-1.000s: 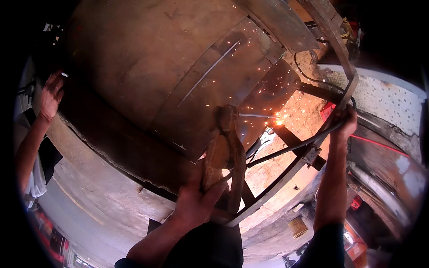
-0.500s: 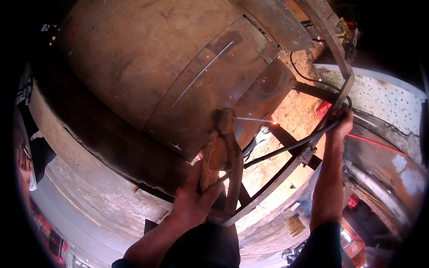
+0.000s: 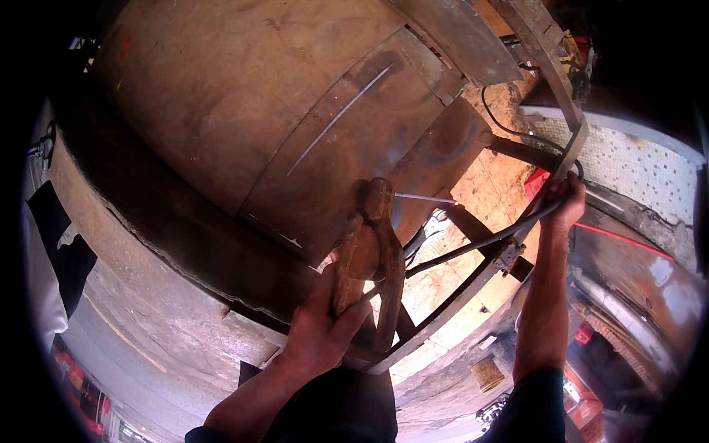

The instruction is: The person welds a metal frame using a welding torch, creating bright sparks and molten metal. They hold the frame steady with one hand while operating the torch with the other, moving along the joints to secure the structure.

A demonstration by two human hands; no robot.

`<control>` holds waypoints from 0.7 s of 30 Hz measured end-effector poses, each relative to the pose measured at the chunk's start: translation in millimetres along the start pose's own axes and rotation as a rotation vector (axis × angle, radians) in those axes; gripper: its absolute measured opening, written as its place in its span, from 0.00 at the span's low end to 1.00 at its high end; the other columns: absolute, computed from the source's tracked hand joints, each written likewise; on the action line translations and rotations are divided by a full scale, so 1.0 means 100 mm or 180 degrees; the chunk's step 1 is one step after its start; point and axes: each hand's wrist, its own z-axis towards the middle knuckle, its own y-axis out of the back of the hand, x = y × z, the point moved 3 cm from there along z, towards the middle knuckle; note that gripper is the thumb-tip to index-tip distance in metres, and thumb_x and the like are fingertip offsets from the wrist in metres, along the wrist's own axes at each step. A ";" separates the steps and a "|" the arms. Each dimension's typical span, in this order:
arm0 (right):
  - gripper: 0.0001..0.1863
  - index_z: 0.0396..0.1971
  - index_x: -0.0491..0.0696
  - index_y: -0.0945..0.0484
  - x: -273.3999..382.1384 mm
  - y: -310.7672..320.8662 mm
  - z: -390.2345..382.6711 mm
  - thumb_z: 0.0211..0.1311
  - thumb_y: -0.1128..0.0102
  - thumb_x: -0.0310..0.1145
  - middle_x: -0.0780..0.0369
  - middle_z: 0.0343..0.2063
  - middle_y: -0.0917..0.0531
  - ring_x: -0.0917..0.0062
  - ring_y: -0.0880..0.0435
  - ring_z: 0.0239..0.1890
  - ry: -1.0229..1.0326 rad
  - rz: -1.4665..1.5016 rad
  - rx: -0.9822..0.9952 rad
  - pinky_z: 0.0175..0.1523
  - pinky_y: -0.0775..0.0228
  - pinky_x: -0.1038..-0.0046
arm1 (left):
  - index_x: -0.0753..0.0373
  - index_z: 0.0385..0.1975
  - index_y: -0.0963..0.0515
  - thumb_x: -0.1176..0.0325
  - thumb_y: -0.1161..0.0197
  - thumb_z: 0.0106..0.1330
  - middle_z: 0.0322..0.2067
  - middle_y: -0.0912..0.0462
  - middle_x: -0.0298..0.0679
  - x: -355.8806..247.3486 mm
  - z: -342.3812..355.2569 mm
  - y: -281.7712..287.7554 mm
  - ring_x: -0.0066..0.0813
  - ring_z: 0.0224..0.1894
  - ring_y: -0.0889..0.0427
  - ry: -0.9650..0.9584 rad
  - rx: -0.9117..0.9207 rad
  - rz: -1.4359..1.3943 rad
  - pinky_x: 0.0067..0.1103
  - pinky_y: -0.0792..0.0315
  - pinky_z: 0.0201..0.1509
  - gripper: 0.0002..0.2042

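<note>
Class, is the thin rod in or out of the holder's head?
In: the thin rod juts from the head of the holder, which the left hand grips. How tightly it is clamped cannot be told.

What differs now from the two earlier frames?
The bright sparking at the tip of the held welding rod has died down. At far left, the co-worker's hand dropped lower, then left view. The person's grips stayed: left hand on the electrode holder, right hand on the black cable.
</note>
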 end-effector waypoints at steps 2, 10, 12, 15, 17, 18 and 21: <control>0.10 0.34 0.40 0.28 0.00 0.01 0.02 0.57 0.49 0.31 0.67 0.13 0.36 0.79 0.34 0.15 0.0031 -0.0026 0.0046 0.22 0.38 0.79 | 0.62 0.62 0.42 0.63 0.39 0.61 0.35 0.20 0.49 0.02 0.00 0.00 0.40 0.37 0.18 -0.0056 -0.0029 -0.0037 0.30 0.25 0.42 0.31; 0.12 0.34 0.40 0.26 -0.06 0.02 0.03 0.58 0.52 0.34 0.67 0.12 0.36 0.80 0.33 0.16 0.0135 -0.0263 0.0066 0.21 0.40 0.79 | 0.64 0.65 0.45 0.63 0.39 0.61 0.39 0.21 0.53 0.03 0.00 0.01 0.43 0.41 0.18 -0.0185 -0.0010 -0.0067 0.29 0.26 0.45 0.33; 0.07 0.30 0.45 0.27 -0.10 0.11 0.15 0.59 0.50 0.33 0.69 0.11 0.36 0.81 0.34 0.15 0.0100 -0.0182 0.0199 0.20 0.40 0.79 | 0.65 0.64 0.44 0.67 0.40 0.61 0.41 0.21 0.49 0.03 0.00 0.00 0.36 0.42 0.21 -0.0038 0.0045 -0.0124 0.26 0.28 0.47 0.32; 0.12 0.17 0.50 0.34 -0.04 0.13 0.14 0.60 0.52 0.34 0.68 0.11 0.37 0.81 0.33 0.16 0.0105 -0.0196 0.0367 0.21 0.41 0.79 | 0.68 0.61 0.43 0.74 0.42 0.62 0.44 0.20 0.40 -0.04 0.00 0.01 0.21 0.45 0.25 0.0355 0.0263 -0.0002 0.20 0.31 0.51 0.27; 0.08 0.26 0.47 0.29 -0.02 0.04 0.06 0.60 0.52 0.35 0.69 0.10 0.37 0.83 0.33 0.15 0.0136 -0.0124 0.0300 0.20 0.42 0.81 | 0.68 0.61 0.42 0.72 0.42 0.63 0.44 0.20 0.40 -0.04 0.00 0.00 0.21 0.44 0.24 0.0289 0.0256 -0.0115 0.20 0.30 0.50 0.27; 0.08 0.28 0.46 0.29 -0.04 0.06 0.09 0.60 0.52 0.34 0.69 0.10 0.37 0.83 0.33 0.15 0.0068 -0.0135 0.0368 0.20 0.41 0.81 | 0.67 0.61 0.42 0.71 0.42 0.63 0.44 0.20 0.40 -0.05 -0.01 0.00 0.21 0.44 0.24 0.0238 0.0214 -0.0095 0.21 0.30 0.49 0.27; 0.07 0.30 0.46 0.28 -0.06 0.01 0.05 0.60 0.51 0.34 0.70 0.09 0.37 0.83 0.33 0.14 -0.0031 -0.0072 0.0412 0.20 0.41 0.82 | 0.66 0.63 0.48 0.68 0.41 0.63 0.44 0.21 0.46 -0.04 -0.02 0.01 0.32 0.44 0.23 0.0124 0.0156 -0.0021 0.25 0.29 0.49 0.31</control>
